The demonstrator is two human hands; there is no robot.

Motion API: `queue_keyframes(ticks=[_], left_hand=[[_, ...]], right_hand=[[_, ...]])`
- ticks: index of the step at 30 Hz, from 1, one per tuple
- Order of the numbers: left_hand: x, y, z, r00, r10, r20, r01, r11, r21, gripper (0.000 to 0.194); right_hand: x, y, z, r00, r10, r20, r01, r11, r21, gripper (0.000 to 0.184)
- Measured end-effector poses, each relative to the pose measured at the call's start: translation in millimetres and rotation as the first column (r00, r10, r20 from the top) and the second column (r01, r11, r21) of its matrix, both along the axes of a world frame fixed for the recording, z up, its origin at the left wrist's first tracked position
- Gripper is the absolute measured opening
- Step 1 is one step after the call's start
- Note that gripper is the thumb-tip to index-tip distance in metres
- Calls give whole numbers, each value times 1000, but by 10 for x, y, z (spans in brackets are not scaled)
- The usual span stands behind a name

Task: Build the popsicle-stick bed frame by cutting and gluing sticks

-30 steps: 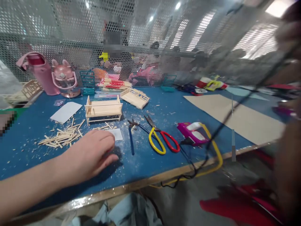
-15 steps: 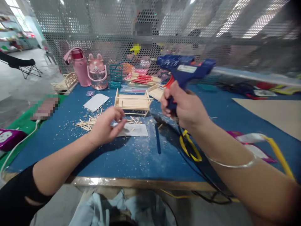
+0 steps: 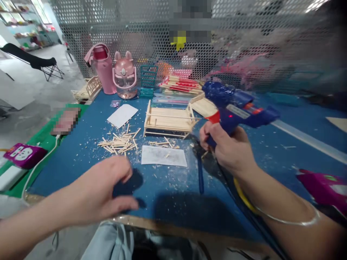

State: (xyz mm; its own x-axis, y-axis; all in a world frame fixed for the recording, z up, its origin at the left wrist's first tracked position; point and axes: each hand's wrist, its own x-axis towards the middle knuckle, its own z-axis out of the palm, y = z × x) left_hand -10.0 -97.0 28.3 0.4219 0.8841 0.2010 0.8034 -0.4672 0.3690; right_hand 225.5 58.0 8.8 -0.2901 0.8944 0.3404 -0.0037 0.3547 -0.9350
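My right hand (image 3: 230, 144) is wrapped round the grip of a blue hot glue gun (image 3: 238, 104), raised over the table with its nozzle end to the left. A clear glue stick (image 3: 311, 139) seems to trail from the gun's back end. My left hand (image 3: 111, 191) is over the near left of the table, thumb apart from its curled fingers, and holds nothing. Beyond the hands stands a small bed-like model (image 3: 169, 121) made of thin wooden sticks. Short cut sticks (image 3: 119, 141) lie in a pile left of a white paper slip (image 3: 164, 156).
A pink flask (image 3: 104, 74) and a pink-lidded bottle (image 3: 125, 77) stand at the back left by a perforated metal screen (image 3: 130, 32). Bundled red-wrapped sticks (image 3: 181, 85) lie behind the model. Purple packets (image 3: 322, 184) rest at the right. The gun's cord runs below my right arm.
My left hand has moved away from the paper slip, nearer to me and leftward. My right hand still holds the glue gun, a little lower. The camera view has shifted.
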Motion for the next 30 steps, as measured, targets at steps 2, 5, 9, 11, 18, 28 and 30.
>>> queue_keyframes(ticks=[2,5,9,11,18,28,30], left_hand=[[-130,-229,-69,996,14,-89,-21,997,-76,23],[-411,-516,-348,982,123,-144,-107,988,115,27],[-724,-903,-689,899,430,-87,-367,845,390,26],[-789,-1116,-809,859,512,-35,-452,787,420,20],[-889,-1433,-1197,798,590,-122,-427,697,576,25],[-941,-1337,-744,534,745,400,-831,374,412,34],[-882,-1254,-589,720,575,389,-694,605,390,34]], right_hand=[[46,14,19,1000,-22,-8,22,1000,-6,37],[81,2,53,999,-37,16,36,999,25,38],[53,-60,40,999,-37,25,37,999,5,36],[16,-94,21,999,-13,39,14,999,-31,36],[-71,-174,70,998,40,38,-38,997,-65,38],[62,-81,129,979,55,197,-86,985,151,40],[69,-47,77,977,30,213,-58,990,126,41]])
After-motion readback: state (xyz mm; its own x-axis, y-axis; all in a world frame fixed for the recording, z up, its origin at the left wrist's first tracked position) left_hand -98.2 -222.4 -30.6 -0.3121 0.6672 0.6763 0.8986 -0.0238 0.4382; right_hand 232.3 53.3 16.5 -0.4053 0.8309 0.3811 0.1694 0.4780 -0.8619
